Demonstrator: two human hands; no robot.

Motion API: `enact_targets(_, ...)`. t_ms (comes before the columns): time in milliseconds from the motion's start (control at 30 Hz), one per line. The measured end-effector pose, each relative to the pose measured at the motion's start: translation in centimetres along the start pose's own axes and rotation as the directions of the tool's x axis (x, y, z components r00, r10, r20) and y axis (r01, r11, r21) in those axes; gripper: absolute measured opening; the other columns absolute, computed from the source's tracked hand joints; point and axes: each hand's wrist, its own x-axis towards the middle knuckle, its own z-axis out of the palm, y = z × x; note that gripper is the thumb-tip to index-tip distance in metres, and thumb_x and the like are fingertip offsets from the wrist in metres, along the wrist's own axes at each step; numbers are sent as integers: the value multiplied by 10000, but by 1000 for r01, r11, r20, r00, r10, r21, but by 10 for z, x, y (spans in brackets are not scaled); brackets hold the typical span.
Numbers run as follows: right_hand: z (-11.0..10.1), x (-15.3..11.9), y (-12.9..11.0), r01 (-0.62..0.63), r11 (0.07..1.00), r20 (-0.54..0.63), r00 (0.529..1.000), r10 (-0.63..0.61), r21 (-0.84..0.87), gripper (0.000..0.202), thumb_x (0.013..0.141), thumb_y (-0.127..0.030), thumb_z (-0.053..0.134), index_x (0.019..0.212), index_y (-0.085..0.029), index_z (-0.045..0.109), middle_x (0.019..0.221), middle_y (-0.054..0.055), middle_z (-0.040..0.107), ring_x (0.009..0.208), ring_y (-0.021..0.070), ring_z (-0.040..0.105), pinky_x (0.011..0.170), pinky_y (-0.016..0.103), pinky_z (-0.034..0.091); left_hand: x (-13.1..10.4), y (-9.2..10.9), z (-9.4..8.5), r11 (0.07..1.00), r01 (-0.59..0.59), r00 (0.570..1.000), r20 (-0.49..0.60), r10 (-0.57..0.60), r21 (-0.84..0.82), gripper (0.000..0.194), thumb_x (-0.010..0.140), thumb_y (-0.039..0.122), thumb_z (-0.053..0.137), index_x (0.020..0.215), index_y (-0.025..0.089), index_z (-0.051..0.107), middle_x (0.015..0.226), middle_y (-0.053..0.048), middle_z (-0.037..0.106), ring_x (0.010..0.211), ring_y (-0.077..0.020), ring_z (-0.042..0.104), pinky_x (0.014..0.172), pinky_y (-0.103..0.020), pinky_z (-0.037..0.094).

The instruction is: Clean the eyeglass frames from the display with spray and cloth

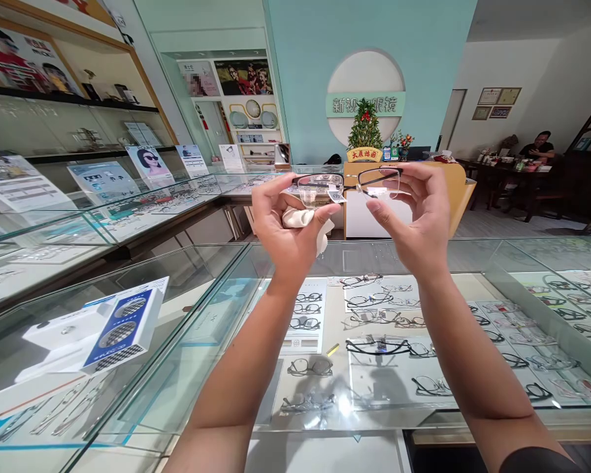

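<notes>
A pair of eyeglasses (320,190) with dark upper rims and clear lenses is raised at eye height between my hands. My left hand (290,223) grips its left side, and a crumpled cream cloth (298,218) is tucked in the same palm. At the right side, my right hand (423,217) pinches the frame between thumb and fingers. A small white tag (335,195) hangs near the left lens. Both arms stretch over a glass display case (364,420) that holds rows of eyeglasses (379,346).
A blue and white box (121,328) rests on the left glass counter. More glass cases with advertising cards (150,164) run along the left. Beyond is a wooden reception desk (453,190) with a potted plant (366,128). A person (539,148) sits at a dark table far right.
</notes>
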Motion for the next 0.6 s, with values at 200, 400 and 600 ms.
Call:
enact_targets(200, 1, 1, 11, 6, 999, -57, 998, -8, -39, 573, 886, -534, 820, 1328, -312, 531, 1303, 84, 686, 1234, 282, 670, 1099, 507, 518, 4, -4, 1, 997, 44, 999, 22, -43, -58, 647, 716, 696, 907, 1146, 304, 625, 1047, -36, 683, 704, -139, 604, 579, -321, 427)
enact_targets(400, -4, 4, 13, 42, 987, -95, 994, -57, -153, 526, 878, -604, 809, 1260, -325, 579, 1254, 73, 695, 1186, 295, 678, 1057, 548, 529, 6, -4, 1, 987, 75, 997, 19, -73, -144, 602, 650, 580, 992, 1077, 288, 684, 971, -7, 662, 687, -120, 541, 591, -293, 414)
enact_targets(600, -7, 3, 9, -106, 975, -49, 994, 98, -195, 504, 864, -605, 820, 1203, -295, 612, 1169, 68, 754, 1116, 283, 686, 1024, 538, 528, 5, -1, -6, 986, 166, 982, 88, -166, 14, 599, 635, 510, 1019, 1074, 254, 702, 1008, -23, 705, 742, -131, 594, 644, -288, 483)
